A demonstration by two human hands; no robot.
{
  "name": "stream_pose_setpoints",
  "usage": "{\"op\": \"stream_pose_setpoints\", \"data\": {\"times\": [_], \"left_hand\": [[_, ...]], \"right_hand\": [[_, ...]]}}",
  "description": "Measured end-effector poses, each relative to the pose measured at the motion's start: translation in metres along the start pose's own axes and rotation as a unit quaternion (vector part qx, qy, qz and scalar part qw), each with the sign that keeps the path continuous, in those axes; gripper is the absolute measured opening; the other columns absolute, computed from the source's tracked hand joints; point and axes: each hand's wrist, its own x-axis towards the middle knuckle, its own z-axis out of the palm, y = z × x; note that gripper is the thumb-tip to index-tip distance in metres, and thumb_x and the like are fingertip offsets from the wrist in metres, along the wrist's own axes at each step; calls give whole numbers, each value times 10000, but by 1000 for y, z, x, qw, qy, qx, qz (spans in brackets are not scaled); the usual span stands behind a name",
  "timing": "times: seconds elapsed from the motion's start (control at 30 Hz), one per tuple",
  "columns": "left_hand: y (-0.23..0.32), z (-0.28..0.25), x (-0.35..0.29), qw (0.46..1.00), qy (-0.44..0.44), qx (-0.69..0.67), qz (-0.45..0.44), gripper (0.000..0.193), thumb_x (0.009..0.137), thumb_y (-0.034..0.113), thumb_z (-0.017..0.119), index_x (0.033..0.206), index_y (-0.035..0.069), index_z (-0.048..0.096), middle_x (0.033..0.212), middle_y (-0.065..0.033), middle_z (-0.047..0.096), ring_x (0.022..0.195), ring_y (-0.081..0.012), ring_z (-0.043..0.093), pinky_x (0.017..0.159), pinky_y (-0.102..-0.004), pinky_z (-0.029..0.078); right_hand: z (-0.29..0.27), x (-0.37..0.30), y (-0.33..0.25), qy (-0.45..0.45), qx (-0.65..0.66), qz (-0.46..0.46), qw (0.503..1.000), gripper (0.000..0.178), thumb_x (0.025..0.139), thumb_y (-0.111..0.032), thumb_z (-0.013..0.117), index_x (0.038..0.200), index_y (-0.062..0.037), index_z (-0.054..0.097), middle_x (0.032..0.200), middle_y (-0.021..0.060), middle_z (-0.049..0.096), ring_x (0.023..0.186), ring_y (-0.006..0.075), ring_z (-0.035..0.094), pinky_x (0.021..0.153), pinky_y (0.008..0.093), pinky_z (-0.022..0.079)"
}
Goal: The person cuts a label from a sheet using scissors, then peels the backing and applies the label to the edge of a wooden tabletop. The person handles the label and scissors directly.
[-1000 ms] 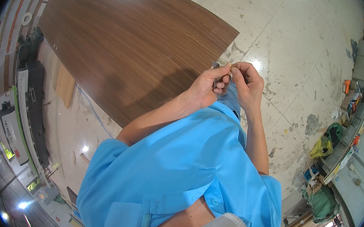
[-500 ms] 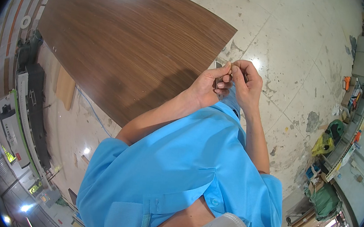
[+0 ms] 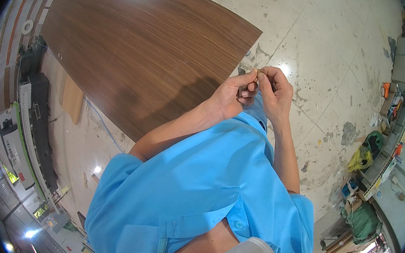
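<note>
My left hand (image 3: 230, 97) and my right hand (image 3: 277, 95) meet just off the right corner of a brown wood-grain board (image 3: 151, 47). The thumb and fingers of each are pinched together, tip to tip with the other hand's. Between the tips there seems to be something tiny and brownish, too small to name. The remaining fingers of my left hand curl inward, and those of my right hand bend over the pinch. Neither hand touches the board, as far as I can see.
On the left stands a long machine with a green-edged rail (image 3: 26, 140). A blue cord (image 3: 102, 121) runs along the floor beside the board, near a tan panel (image 3: 72, 100). At right, a cluttered shelf (image 3: 381, 167) holds bags and tools, with an orange tool (image 3: 385, 89) beyond.
</note>
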Motion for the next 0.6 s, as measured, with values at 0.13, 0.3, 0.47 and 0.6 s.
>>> {"op": "stream_pose_setpoints", "data": {"times": [0.13, 0.3, 0.47, 0.6], "left_hand": [[-2, 0, 0, 1000, 5, -3, -4, 235, 968, 368, 664, 828, 189, 606, 676, 104, 525, 585, -15, 403, 506, -180, 282], [-2, -1, 0, 1000, -6, -9, -11, 225, 965, 364, 669, 837, 189, 610, 678, 104, 523, 587, -16, 406, 510, -178, 283], [-2, 0, 1, 1000, -1, 2, -2, 218, 965, 362, 670, 850, 186, 613, 677, 100, 525, 586, -15, 407, 512, -180, 291], [-1, 0, 0, 1000, 8, 2, 10, 215, 966, 361, 668, 861, 181, 617, 678, 99, 528, 586, -14, 407, 514, -182, 299]], "right_hand": [[2, -1, 1, 4, 14, 1, 1000, 98, 973, -77, 609, 992, 16, 634, 807, 38, 683, 724, 72, 618, 655, 238, 503], [2, -1, 0, 3, 31, 5, 999, 99, 980, -84, 602, 986, 11, 626, 786, 25, 678, 710, 61, 610, 645, 230, 500], [1, 0, 1, 0, 36, 11, 999, 101, 984, -87, 598, 989, 11, 624, 782, 19, 675, 710, 56, 606, 643, 227, 497], [1, 0, 3, 1, 52, 2, 999, 98, 981, -85, 602, 989, 10, 624, 792, 19, 674, 722, 62, 608, 653, 232, 497]]}}
